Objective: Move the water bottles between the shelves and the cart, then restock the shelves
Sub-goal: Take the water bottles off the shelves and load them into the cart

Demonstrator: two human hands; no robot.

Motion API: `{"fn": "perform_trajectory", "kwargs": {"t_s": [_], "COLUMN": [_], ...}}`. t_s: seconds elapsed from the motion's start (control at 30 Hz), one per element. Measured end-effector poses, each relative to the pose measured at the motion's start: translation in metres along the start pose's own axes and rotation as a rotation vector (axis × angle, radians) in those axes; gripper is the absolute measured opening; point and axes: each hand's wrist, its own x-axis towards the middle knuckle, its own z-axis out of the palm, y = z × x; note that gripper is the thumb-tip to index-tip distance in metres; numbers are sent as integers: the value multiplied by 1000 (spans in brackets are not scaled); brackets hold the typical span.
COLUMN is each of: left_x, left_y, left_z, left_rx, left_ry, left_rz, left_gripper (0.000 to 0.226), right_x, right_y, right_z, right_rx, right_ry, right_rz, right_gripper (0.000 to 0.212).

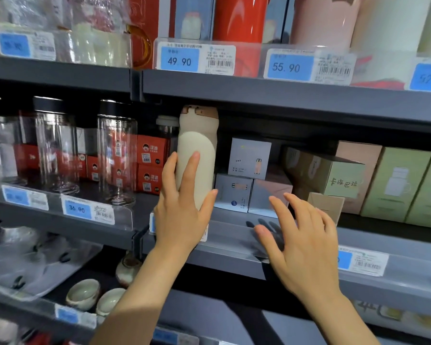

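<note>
A tall cream water bottle (197,145) with a tan lid stands upright at the front of the middle shelf (234,242). My left hand (184,212) is wrapped around its lower half. My right hand (301,235) hovers to the right of it, fingers spread, holding nothing, just in front of the shelf's clear front rail. Behind the bottle sit small grey and pink product boxes (234,192). No cart is in view.
Clear glass bottles (116,155) and red boxes (151,151) stand on the shelf to the left. Green and tan boxes (393,188) fill the right. The upper shelf holds red, pink and cream flasks (239,18). Ceramic cups (84,293) and a tray sit below.
</note>
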Motion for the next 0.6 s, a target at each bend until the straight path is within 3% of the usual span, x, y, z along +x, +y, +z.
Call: {"fn": "perform_trajectory", "kwargs": {"t_s": [0.23, 0.37, 0.6], "left_x": [-2, -5, -52], "left_y": [5, 4, 0], "left_z": [-3, -4, -26], "left_rx": [138, 89, 46], "left_ry": [-14, -17, 50], "left_rz": [-68, -147, -68], "left_gripper": [75, 80, 57], "right_x": [-1, -1, -24], "right_y": [0, 0, -5], "right_z": [0, 0, 4], "right_rx": [4, 40, 362], "right_ry": [17, 23, 246], "right_rz": [-15, -30, -212], "right_gripper": [63, 61, 39]}}
